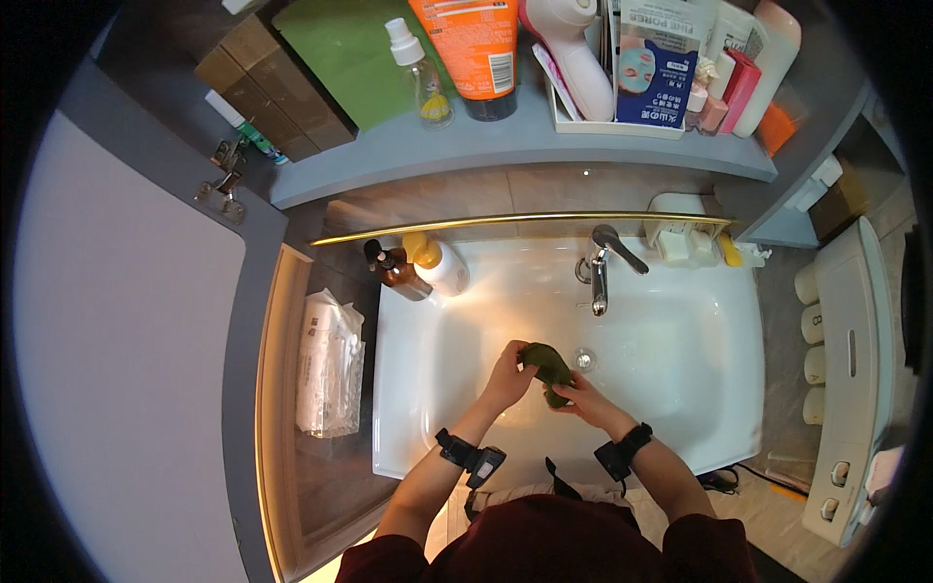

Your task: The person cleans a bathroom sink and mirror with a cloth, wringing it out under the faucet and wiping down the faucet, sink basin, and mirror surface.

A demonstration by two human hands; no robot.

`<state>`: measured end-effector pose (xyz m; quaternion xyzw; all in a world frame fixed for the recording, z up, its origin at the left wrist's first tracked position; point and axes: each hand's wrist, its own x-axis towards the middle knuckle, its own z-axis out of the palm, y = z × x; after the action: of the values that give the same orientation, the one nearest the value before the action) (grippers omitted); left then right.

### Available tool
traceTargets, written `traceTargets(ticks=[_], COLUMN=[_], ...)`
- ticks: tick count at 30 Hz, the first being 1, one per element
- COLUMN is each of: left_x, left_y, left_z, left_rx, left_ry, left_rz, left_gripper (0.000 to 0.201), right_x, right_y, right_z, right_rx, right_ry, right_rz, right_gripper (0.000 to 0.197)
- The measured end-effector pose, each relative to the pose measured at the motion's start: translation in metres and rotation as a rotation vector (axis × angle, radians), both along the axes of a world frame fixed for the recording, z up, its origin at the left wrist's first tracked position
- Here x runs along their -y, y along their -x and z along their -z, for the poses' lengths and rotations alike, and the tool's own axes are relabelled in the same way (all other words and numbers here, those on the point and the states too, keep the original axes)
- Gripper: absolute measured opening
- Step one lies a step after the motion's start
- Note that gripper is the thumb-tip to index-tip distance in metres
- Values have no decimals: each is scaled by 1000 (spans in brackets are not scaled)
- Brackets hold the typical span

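Over the white sink (671, 389), both hands grip a dark green cloth (548, 363), bunched up and folded. My left hand (507, 379) is closed on its upper left part, thumb lying across it. At the cloth's lower right end, my right hand (590, 402) is closed with the thumb on top. Just right of the cloth is the drain (583, 360). Beyond it stands the chrome faucet (599, 272), with no water visibly running. The far fingers of both hands are partly hidden.
At the sink's back left stand a brown pump bottle (397, 272) and a white bottle with yellow pump (439, 264). A soap holder (685, 238) is back right. Overhead, a grey cabinet shelf (525, 146) holds toiletries; its open door (146, 321) fills the left. A tissue pack (328, 364) lies beside the sink.
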<state>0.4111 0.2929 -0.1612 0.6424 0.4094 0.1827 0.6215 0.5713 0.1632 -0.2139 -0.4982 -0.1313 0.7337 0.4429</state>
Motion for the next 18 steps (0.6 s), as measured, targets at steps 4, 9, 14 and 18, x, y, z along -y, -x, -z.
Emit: traceTargets(ticks=[4, 9, 14, 18], left_x=[17, 35, 40, 39], left_y=[-7, -5, 13, 28], left_z=[-2, -28, -55, -63], left_rx=[87, 93, 188, 248], left_ry=[-204, -799, -741, -672], left_rz=[-134, 369, 621, 527], left_gripper=[34, 50, 56, 63], right_x=[3, -3, 1, 0], right_y=[5, 7, 6, 0], right_z=[-27, -60, -55, -63], right_rx=[-427, -581, -474, -498], right_ry=[-65, -89, 50, 71], right_rz=[90, 223, 234, 102], right_gripper=[53, 55, 38, 33])
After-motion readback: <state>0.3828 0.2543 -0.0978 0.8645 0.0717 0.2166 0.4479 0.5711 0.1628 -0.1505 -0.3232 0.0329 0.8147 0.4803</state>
